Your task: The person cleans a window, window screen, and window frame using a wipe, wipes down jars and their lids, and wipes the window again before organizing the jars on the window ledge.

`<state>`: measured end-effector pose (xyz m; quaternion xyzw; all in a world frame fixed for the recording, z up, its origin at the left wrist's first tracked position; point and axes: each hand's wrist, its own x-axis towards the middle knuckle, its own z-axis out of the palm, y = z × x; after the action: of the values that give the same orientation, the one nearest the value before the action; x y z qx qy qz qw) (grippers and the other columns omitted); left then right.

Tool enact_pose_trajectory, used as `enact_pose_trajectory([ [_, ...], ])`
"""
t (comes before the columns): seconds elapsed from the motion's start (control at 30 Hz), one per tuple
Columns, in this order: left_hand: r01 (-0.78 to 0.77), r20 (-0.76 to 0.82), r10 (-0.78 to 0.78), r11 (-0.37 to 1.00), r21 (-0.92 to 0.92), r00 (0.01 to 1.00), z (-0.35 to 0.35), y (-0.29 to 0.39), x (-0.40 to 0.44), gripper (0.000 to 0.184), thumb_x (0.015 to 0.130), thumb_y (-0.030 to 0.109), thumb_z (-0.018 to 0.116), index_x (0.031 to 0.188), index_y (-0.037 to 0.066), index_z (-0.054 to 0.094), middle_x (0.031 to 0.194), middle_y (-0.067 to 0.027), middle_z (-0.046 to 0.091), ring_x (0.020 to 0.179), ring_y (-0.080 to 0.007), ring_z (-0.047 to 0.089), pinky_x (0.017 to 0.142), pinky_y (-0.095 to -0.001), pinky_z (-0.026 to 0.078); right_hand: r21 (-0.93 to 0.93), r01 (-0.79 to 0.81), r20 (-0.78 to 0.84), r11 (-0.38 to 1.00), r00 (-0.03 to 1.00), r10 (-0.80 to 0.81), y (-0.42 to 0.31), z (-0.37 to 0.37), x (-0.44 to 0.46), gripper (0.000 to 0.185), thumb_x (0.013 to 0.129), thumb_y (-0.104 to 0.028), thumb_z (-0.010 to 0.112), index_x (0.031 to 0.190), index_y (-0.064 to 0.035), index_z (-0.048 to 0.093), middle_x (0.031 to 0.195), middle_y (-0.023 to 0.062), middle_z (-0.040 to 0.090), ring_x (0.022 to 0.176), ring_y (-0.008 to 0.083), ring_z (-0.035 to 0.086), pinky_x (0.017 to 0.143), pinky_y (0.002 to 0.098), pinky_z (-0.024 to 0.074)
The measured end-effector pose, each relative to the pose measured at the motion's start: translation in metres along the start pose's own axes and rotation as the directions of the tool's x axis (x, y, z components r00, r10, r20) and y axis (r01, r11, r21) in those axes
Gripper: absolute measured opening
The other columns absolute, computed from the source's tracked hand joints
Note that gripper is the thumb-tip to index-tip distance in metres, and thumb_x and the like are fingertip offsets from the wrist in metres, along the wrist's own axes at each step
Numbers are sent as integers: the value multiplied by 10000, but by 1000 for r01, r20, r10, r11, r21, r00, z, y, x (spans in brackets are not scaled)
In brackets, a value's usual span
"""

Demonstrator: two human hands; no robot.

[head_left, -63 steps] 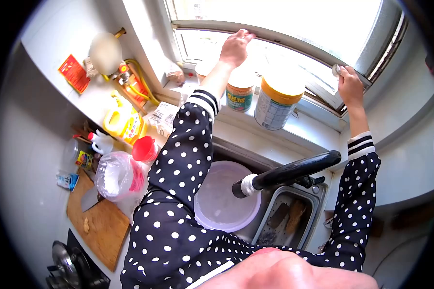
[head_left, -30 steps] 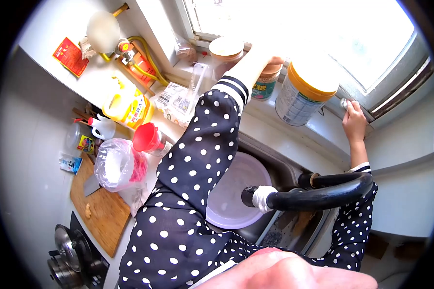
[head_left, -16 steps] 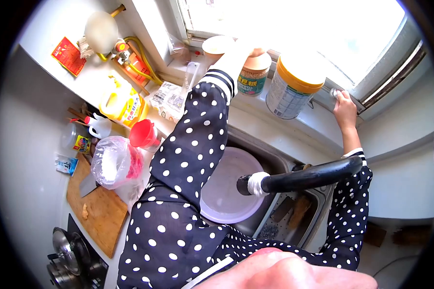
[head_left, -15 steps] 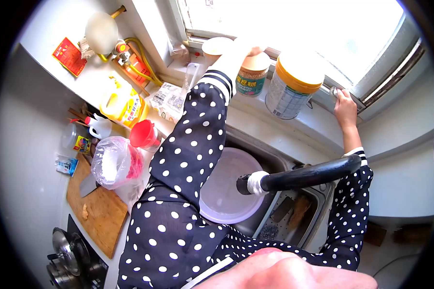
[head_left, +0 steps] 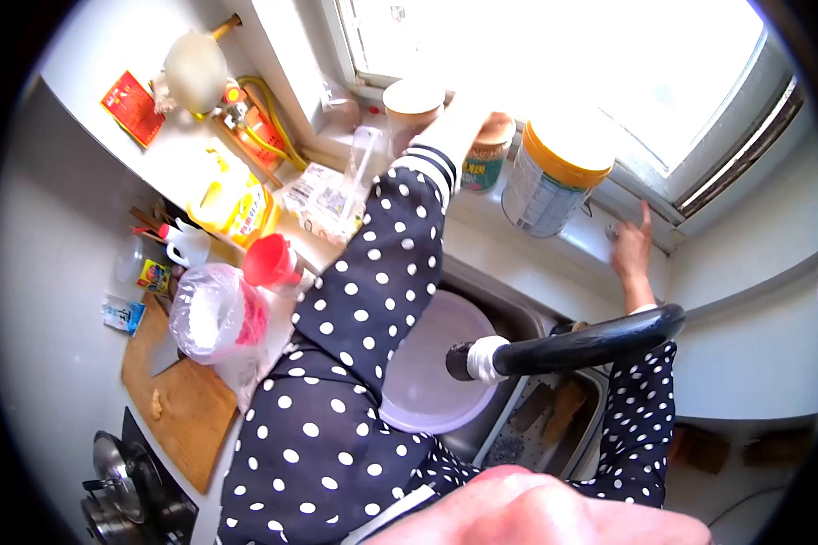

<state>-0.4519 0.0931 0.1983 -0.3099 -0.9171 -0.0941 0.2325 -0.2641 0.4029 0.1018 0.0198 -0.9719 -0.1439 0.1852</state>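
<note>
Since a jar (head_left: 484,171) stands left of the can (head_left: 543,193), my left hand (head_left: 487,113) likely arches over; rightward, my right hand (head_left: 633,247) points, both grips untellable.

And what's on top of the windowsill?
I see a green-labelled jar, a big yellow-rimmed tub and a pale-topped container. The left forearm covers the gap between jar and container, so anything there is hidden.

The left hand (head_left: 494,119) is washed out, and the faucet (head_left: 591,347) partly hides the right sleeve (head_left: 640,404).
</note>
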Motion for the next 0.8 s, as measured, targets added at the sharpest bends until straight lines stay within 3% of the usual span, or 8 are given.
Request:
enact_pose_trajectory([
  [0.07,-23,-8,23,1000,12,1000,-2,1,6,346,875,300,415,1000,76,647,1053,-155,619,1000,-299,571,873,-376,441,150,-24,-160,988,986,48,-3,-1,7,178,795,-10,476,897,-20,620,1023,155,593,1169,336,438,987,407,356],
  [0.17,-32,3,32,999,8,999,2,2,4,346,875,301,415,999,76,647,1051,-156,619,998,-300,571,873,-376,441,218,28,-205,976,979,17,-3,-18,4,201,793,3,456,958,3,571,1135,158,549,1177,346,434,973,397,376],
  [0.4,-63,18,62,998,22,998,2,8,1,347,875,303,416,996,76,648,1046,-159,620,993,-302,572,871,-376,441,322,-15,-288,947,951,113,8,-25,10,188,778,-4,432,915,-13,560,1027,163,590,1092,346,503,934,400,410],
  [0.47,-74,28,74,997,36,997,-1,8,1,347,875,303,416,996,76,648,1045,-159,620,992,-303,573,871,-376,441,213,-19,-296,977,952,83,6,-20,9,190,770,-19,445,917,-20,565,1036,151,595,1104,328,505,952,383,404],
  [0.6,-93,41,91,994,49,995,-3,13,4,347,875,304,416,994,76,648,1042,-161,620,989,-304,573,870,-375,442,193,-67,-376,979,917,136,3,-5,10,173,756,-29,479,900,-16,572,1029,144,591,1097,308,512,930,373,417],
  [0.7,-107,49,104,992,61,993,-7,17,7,347,875,305,416,993,76,648,1040,-162,621,987,-305,573,869,-375,442,269,-85,-303,959,938,168,2,-16,13,157,751,-22,497,897,-19,556,995,136,582,1051,308,530,874,372,448],
  [0.8,-115,52,111,991,74,992,-8,20,10,347,875,306,416,992,76,649,1038,-163,621,985,-306,574,868,-375,442,373,-30,-394,927,900,187,0,-17,7,159,753,-20,509,910,-27,535,963,134,571,996,317,546,822,379,470],
])
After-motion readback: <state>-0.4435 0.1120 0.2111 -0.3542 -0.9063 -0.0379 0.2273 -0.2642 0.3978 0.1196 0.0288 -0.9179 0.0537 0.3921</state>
